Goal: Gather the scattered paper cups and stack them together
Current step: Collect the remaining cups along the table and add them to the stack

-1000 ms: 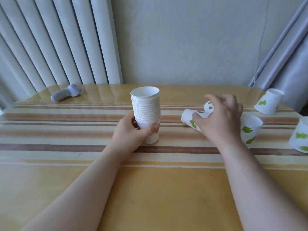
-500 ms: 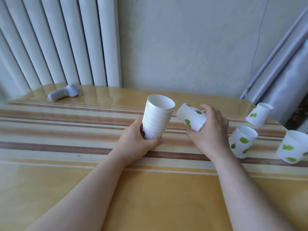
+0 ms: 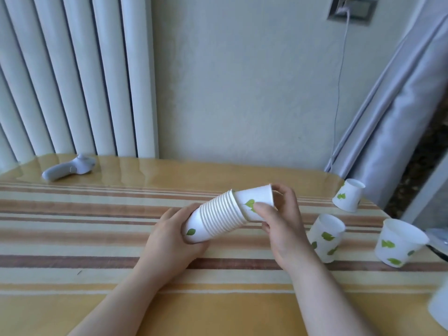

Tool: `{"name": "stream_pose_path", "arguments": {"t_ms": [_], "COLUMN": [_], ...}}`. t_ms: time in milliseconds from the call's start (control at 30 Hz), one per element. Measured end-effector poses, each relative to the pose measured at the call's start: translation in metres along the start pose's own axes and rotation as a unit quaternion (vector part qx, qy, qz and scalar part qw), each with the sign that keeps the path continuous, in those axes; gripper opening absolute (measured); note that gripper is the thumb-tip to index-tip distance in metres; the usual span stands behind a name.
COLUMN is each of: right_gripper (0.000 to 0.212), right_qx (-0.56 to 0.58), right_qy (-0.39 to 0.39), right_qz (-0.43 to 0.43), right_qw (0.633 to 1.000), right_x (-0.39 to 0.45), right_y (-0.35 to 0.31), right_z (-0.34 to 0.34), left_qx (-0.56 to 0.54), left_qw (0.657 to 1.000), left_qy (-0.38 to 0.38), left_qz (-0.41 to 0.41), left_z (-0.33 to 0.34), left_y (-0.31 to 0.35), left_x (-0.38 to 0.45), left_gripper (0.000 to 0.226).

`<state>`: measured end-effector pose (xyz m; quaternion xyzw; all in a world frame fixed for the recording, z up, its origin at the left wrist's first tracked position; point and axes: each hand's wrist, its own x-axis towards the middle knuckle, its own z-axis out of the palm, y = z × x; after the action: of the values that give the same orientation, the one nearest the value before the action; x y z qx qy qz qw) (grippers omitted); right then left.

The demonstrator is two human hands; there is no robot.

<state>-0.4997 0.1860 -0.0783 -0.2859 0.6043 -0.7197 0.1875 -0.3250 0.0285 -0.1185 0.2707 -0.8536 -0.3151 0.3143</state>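
My left hand grips the bottom of a stack of white paper cups, tilted with its mouth toward the right and lifted off the table. My right hand holds a single white cup with green leaf prints, its base partly pushed into the stack's mouth. Three loose cups stand on the table at the right: one upside down at the far right edge, one near my right wrist, and one upright further right.
The striped table runs to a wall behind. A white handheld controller lies at the back left. A grey curtain hangs at the right, a cable drops from a wall socket, and a white object shows at the lower right edge.
My right hand picked a lying cup off the table and brought it to the stack. My left hand lifted and tilted the stack rightward; the cup's base has now entered the stack's mouth.
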Motion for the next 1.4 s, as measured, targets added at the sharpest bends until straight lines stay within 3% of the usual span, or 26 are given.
{"name": "stream_pose_path", "arguments": {"t_ms": [200, 333, 400, 433, 533, 633, 733, 900, 1000, 1033, 1100, 1167, 1200, 1267, 1400], "right_gripper": [0.056, 0.064, 0.061, 0.059, 0.057, 0.070, 0.070, 0.035, 0.048, 0.052, 0.052, 0.042, 0.040, 0.038, 0.020], "right_qx": [-0.023, -0.046, -0.031, -0.051, -0.246, -0.457, -0.504, -0.433, -0.346, -0.283, -0.052, 0.200, 0.270, 0.307, 0.250], "right_qy": [-0.013, -0.094, -0.072, -0.020, 0.158, 0.115, 0.062, 0.132, 0.152, 0.156, 0.163, 0.128, 0.100, 0.038, -0.054], "right_qz": [-0.047, -0.049, -0.061, -0.083, -0.151, -0.034, 0.024, -0.060, -0.064, -0.050, -0.008, 0.036, 0.040, 0.024, -0.038], "right_qw": [0.999, 0.993, 0.995, 0.995, 0.944, 0.881, 0.861, 0.890, 0.924, 0.945, 0.985, 0.971, 0.957, 0.951, 0.966], "right_x": [-0.002, -0.004, -0.001, 0.002, 0.014, 0.028, 0.034, 0.033, 0.028, 0.026, 0.023, 0.019, 0.017, 0.012, 0.001], "right_y": [0.001, 0.002, 0.004, 0.006, 0.020, 0.043, 0.056, 0.058, 0.047, 0.040, 0.022, 0.004, -0.002, -0.012, -0.021], "right_z": [0.001, 0.001, -0.002, -0.005, -0.015, -0.017, -0.017, -0.019, -0.014, -0.011, -0.004, -0.001, -0.002, -0.004, -0.003], "left_qx": [0.003, -0.013, -0.025, -0.037, -0.084, -0.125, -0.116, -0.097, -0.104, -0.102, -0.093, -0.081, -0.077, -0.073, -0.058], "left_qw": [1.000, 1.000, 1.000, 0.999, 0.995, 0.989, 0.991, 0.993, 0.992, 0.993, 0.994, 0.995, 0.995, 0.996, 0.998], "left_qy": [-0.005, 0.003, 0.010, 0.010, 0.006, 0.003, -0.004, -0.023, -0.026, -0.029, -0.037, -0.039, -0.039, -0.039, -0.033], "left_qz": [-0.004, -0.010, -0.013, -0.019, -0.051, -0.074, -0.072, -0.058, -0.060, -0.058, -0.052, -0.046, -0.043, -0.038, -0.021], "left_z": [0.000, 0.002, 0.001, 0.000, -0.001, -0.001, -0.001, 0.000, 0.000, 0.000, 0.000, 0.000, 0.001, 0.001, 0.001], "left_y": [0.001, -0.002, -0.003, -0.003, -0.003, -0.005, -0.004, -0.001, -0.002, -0.002, -0.002, -0.001, -0.001, -0.001, 0.001], "left_x": [-0.001, 0.000, 0.000, 0.000, 0.001, 0.001, 0.001, 0.000, -0.001, -0.001, 0.000, 0.000, 0.000, -0.001, -0.001], "left_gripper": [0.071, 0.074, 0.071, 0.068, 0.061, 0.060, 0.059, 0.059, 0.060, 0.059, 0.058, 0.061, 0.063, 0.065, 0.065]}}
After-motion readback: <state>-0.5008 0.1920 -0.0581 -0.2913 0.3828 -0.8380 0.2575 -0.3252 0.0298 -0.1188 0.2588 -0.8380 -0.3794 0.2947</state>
